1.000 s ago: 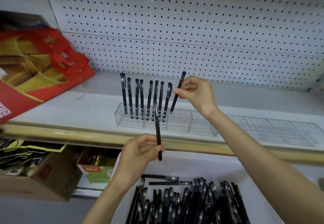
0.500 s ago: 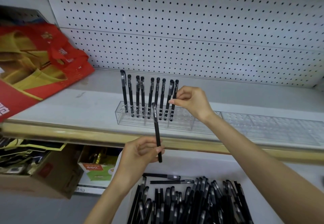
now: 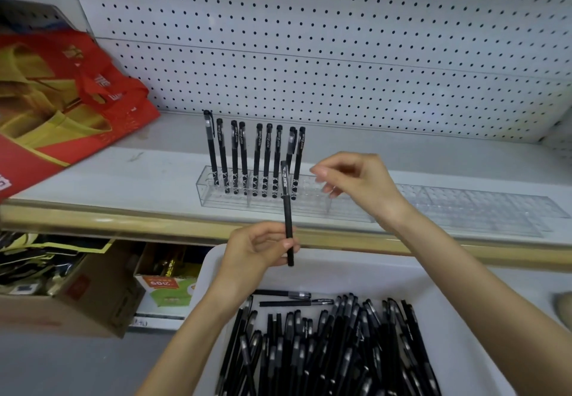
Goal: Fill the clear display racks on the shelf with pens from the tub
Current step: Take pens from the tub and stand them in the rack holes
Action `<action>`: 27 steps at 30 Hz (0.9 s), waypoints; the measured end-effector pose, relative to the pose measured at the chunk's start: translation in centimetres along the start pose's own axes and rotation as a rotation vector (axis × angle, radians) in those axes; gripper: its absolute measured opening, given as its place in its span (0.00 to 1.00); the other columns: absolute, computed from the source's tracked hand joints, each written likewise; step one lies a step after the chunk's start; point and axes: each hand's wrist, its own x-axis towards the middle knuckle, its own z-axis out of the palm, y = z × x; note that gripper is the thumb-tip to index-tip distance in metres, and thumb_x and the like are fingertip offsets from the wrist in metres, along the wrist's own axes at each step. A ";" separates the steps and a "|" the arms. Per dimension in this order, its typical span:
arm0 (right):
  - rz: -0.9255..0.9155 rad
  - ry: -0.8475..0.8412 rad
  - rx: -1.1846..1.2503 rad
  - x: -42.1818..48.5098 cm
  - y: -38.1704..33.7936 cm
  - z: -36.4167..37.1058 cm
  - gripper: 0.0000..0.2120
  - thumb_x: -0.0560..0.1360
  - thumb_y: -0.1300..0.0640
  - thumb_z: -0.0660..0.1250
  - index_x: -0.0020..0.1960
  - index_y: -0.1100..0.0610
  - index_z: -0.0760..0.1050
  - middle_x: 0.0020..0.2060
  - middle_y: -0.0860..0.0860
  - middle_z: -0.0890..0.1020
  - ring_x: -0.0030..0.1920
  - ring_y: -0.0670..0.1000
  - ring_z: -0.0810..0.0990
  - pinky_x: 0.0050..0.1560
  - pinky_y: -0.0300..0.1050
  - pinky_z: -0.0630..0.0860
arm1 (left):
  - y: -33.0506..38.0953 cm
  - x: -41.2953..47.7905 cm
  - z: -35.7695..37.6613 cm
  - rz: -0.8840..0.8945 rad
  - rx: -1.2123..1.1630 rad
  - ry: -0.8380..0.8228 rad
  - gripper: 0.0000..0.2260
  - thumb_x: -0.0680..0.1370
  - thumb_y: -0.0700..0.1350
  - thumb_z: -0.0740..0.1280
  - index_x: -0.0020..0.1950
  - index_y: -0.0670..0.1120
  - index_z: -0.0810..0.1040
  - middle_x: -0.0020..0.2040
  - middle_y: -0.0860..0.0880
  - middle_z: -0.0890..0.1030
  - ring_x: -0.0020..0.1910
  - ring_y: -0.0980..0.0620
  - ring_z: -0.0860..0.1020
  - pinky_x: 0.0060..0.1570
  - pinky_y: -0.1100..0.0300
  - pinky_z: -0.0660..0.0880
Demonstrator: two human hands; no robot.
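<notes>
Left hand (image 3: pixel 257 248) holds one pen (image 3: pixel 287 219); nine in rack (image 3: pixel 223 202)

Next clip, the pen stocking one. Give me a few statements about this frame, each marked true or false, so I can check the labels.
1. The left hand holds one black pen upright. True.
2. The right hand grips a pen. False: it holds nothing and is beside the standing pens in the left rack.
3. The right rack has no pens in it. True.
4. The tub is empty. False: it holds a heap of loose pens.
5. The red bag lies in the tub. False: it lies on the shelf, left of the racks.
</notes>
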 end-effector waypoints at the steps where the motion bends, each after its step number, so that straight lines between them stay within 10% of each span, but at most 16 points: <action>1: 0.018 -0.057 0.023 -0.8 -0.4 0.2 0.01 0.73 0.62 0.71 0.44 0.59 0.81 0.35 0.50 0.82 0.33 0.45 0.79 0.35 0.37 0.77 | 0.1 0.0 0.4 0.012 0.005 -0.010 0.07 0.74 0.32 0.68 0.51 0.37 0.81 0.43 0.40 0.84 0.43 0.50 0.83 0.42 0.61 0.80; 12: 0.058 -0.131 0.047 -3.1 -0.8 -0.4 0.02 0.70 0.66 0.73 0.41 0.61 0.80 0.41 0.62 0.84 0.34 0.48 0.81 0.39 0.39 0.80 | 0.9 0.0 2.9 0.099 0.101 -0.052 0.05 0.75 0.37 0.69 0.47 0.44 0.83 0.43 0.47 0.85 0.45 0.50 0.83 0.44 0.63 0.79; 19: -0.107 0.177 -0.025 1.7 -3.3 -3.4 0.05 0.69 0.63 0.75 0.39 0.58 0.79 0.32 0.49 0.84 0.33 0.50 0.83 0.39 0.40 0.80 | 0.8 2.1 0.6 0.716 1.374 0.127 0.22 0.79 0.55 0.53 0.59 0.43 0.79 0.57 0.46 0.81 0.56 0.48 0.80 0.51 0.54 0.78; 27: -0.104 0.160 -0.153 5.4 0.1 -1.0 0.07 0.67 0.60 0.77 0.40 0.59 0.80 0.37 0.55 0.85 0.38 0.51 0.84 0.47 0.50 0.81 | -0.5 3.9 0.7 0.593 1.640 0.067 0.29 0.79 0.59 0.49 0.67 0.41 0.73 0.64 0.42 0.77 0.64 0.44 0.75 0.66 0.47 0.66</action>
